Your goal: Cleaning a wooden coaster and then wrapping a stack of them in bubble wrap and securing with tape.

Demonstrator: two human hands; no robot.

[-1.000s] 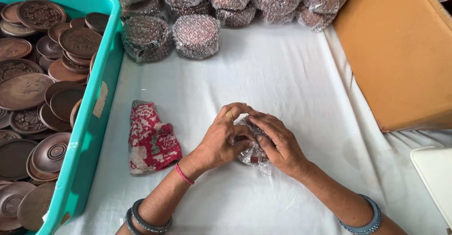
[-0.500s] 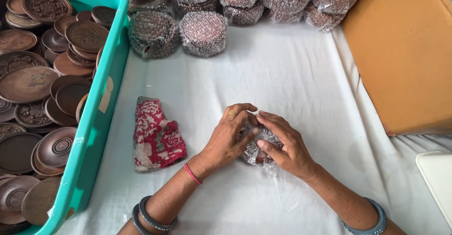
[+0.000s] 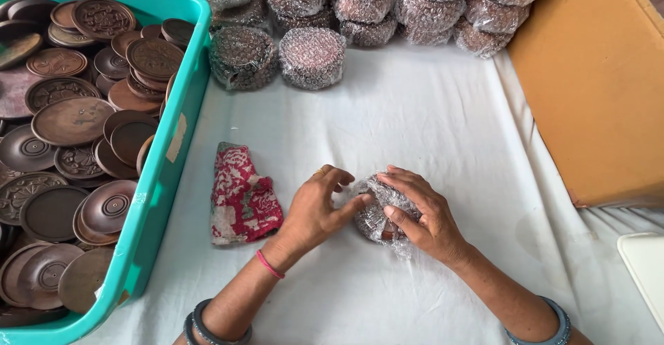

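Bubble-wrapped bundle (image 3: 377, 213) apparently held in both cupped hands' grip: left hand (image 3: 315, 207), right hand (image 3: 422, 210).

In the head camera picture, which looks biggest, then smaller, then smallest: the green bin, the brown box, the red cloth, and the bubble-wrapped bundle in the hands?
1. Green bin, cut off by the frame's edge.
2. Brown box, also cut off, so these two are unsure.
3. Red cloth.
4. Bundle, half hidden by the left hand and right hand.

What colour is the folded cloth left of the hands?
Red-and-white floral folded cloth, clearest in the head view.
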